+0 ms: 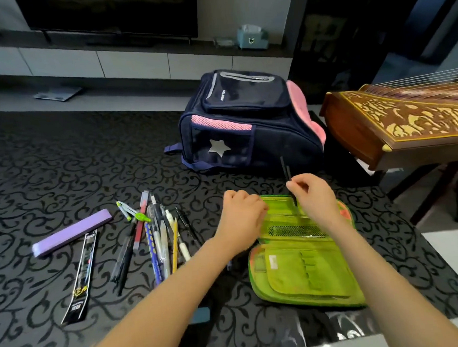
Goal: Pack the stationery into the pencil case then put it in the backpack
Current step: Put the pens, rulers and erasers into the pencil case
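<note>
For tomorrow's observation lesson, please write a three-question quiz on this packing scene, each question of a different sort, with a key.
1. True or false: the green pencil case lies zipped shut.
2. What does the right hand hold over the case? A) a dark pen B) scissors C) an eraser
3. Fill in: the purple box lies to the ___ of the pile of pens.
Key: 1 false, it lies open; 2 A; 3 left.
</note>
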